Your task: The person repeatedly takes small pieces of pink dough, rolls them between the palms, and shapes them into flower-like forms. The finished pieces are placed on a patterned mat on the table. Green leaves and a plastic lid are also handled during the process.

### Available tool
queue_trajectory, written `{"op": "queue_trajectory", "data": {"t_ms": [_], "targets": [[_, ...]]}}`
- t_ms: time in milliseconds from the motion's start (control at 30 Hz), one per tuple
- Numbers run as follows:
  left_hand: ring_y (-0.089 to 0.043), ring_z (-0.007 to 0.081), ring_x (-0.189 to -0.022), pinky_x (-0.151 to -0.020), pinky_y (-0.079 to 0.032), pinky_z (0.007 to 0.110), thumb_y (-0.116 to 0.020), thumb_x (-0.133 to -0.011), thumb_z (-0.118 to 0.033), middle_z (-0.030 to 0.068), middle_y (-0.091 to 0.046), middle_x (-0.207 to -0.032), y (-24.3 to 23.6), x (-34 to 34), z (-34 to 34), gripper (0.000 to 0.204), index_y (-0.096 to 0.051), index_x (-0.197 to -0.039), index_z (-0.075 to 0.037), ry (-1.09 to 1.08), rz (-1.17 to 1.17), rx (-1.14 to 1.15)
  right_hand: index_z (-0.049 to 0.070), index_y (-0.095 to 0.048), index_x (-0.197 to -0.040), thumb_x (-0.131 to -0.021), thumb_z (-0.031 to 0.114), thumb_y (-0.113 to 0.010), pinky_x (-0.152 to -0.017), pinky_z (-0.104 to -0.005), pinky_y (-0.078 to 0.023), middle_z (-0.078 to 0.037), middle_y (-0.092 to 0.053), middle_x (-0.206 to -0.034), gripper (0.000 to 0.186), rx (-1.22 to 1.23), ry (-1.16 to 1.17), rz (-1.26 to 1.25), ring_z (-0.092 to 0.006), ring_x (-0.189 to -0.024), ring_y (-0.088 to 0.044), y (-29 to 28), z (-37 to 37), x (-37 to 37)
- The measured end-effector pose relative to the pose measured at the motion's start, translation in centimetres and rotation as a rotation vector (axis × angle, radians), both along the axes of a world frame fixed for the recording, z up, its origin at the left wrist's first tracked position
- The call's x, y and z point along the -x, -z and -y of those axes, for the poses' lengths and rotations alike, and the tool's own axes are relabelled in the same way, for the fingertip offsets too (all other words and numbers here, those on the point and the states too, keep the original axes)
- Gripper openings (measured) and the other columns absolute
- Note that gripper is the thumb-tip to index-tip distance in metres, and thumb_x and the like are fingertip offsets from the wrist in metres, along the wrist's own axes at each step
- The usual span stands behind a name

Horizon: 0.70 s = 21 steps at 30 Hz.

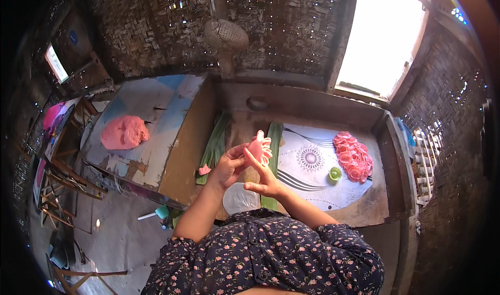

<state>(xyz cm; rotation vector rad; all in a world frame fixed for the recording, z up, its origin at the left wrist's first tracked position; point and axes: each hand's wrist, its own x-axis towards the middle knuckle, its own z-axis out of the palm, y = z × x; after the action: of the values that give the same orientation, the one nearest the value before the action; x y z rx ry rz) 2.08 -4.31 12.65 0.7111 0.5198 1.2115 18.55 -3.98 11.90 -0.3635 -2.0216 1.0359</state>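
Note:
A pink, flower-like piece with looped petals along its right side is between my hands. My left hand grips it with closed fingers, while my right hand rests outstretched fingertips on it, thumb spread apart lower down. Below them lies a translucent round sheet. Long green leaves line the board, with a small pink piece on the left one. On the patterned white surface to the right sit a pile of thin pink pieces and a small green round object.
A large pink dough lump sits on a worn box top at left. The work area has a raised wooden rim. A woven wall, a bright opening, wooden stands and a turquoise-headed tool surround it.

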Motion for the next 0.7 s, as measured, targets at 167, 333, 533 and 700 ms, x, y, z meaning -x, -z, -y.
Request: {"op": "queue_trajectory", "data": {"t_ms": [167, 333, 533, 700], "targets": [[-0.054, 0.0194, -0.108, -0.095, -0.045, 0.034, -0.054, -0.086, -0.001, 0.0087, -0.056, -0.116, -0.5, -0.6, 0.2, 0.03, -0.054, -0.116, -0.005, -0.046, -0.047, -0.011, 0.003, -0.014, -0.143, -0.075, 0.043, -0.069, -0.109, -0.0417, -0.013, -0.019, -0.02, -0.146, 0.096, 0.019, 0.063, -0.043, -0.0302, -0.137, -0.014, -0.1, 0.3, -0.3], [-0.052, 0.0206, -0.112, -0.097, -0.043, 0.035, -0.055, -0.086, -0.002, 0.0085, -0.055, -0.119, 0.1, -1.7, 0.4, 0.032, -0.053, -0.117, -0.006, -0.016, 0.057, -0.015, 0.0, -0.011, -0.142, -0.074, 0.044, -0.069, -0.109, -0.0398, -0.015, -0.02, -0.019, -0.146, 0.1, 0.037, 0.199, -0.19, -0.0302, -0.137, -0.016, -0.2, 0.7, 0.3], [-0.056, 0.0176, -0.104, -0.092, -0.047, 0.03, -0.057, -0.084, 0.0, 0.0074, -0.059, -0.112, 0.5, -1.8, 0.4, 0.033, -0.055, -0.116, -0.004, -0.042, 0.107, -0.006, -0.001, -0.012, -0.142, -0.075, 0.045, -0.068, -0.108, -0.0402, -0.018, -0.023, -0.022, -0.144, 0.098, -0.028, 0.293, -0.19, -0.0317, -0.135, -0.019, -0.4, 0.6, 0.4], [-0.058, 0.0172, -0.1, -0.09, -0.048, 0.029, -0.058, -0.083, 0.001, 0.0083, -0.061, -0.108, 0.2, -0.6, 0.6, 0.033, -0.056, -0.115, -0.003, -0.065, -0.035, -0.035, 0.001, -0.024, -0.14, -0.078, 0.046, -0.064, -0.107, -0.04, -0.02, -0.024, -0.028, -0.141, 0.087, -0.009, 0.344, -0.117, -0.0331, -0.133, -0.025, 0.4, 0.4, -0.2]]}}
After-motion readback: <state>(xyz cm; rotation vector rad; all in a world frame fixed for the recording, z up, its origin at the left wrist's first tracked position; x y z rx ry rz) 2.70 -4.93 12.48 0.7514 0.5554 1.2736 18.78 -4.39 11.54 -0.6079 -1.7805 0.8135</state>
